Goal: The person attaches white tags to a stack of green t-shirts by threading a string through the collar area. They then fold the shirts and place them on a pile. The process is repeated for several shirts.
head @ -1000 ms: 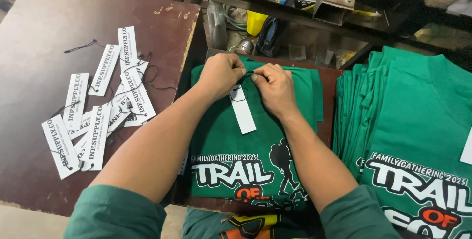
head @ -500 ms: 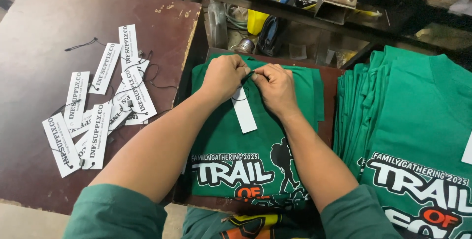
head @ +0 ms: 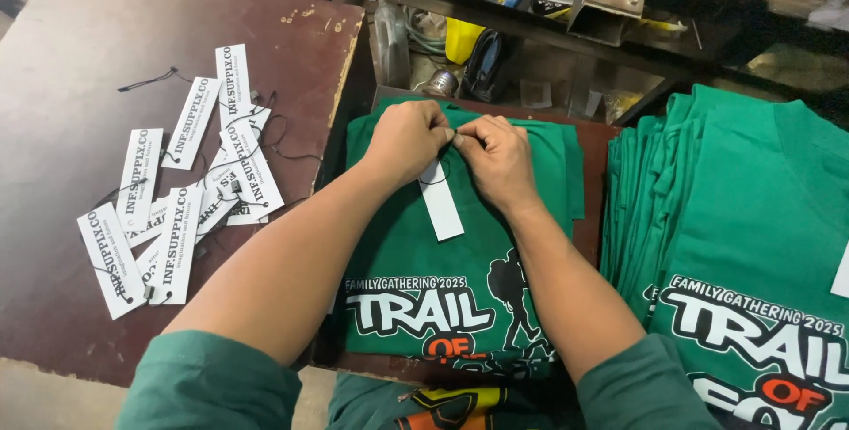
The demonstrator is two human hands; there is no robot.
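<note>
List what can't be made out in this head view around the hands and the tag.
- Fingertips of the left hand and right hand: curled under at the collar, hidden by the knuckles.
- White tag: top end and its loop's attachment covered by both hands.
- Green shirt: lower print cut off by forearms and sleeves.
- Shirt stack: cut by the right edge.

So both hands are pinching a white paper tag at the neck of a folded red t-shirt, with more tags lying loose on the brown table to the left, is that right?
Not quite: the folded t-shirt is green, not red, as the head view shows. The rest holds: left hand and right hand pinch the white paper tag at its neck, with loose white paper tags on the brown table.
</note>
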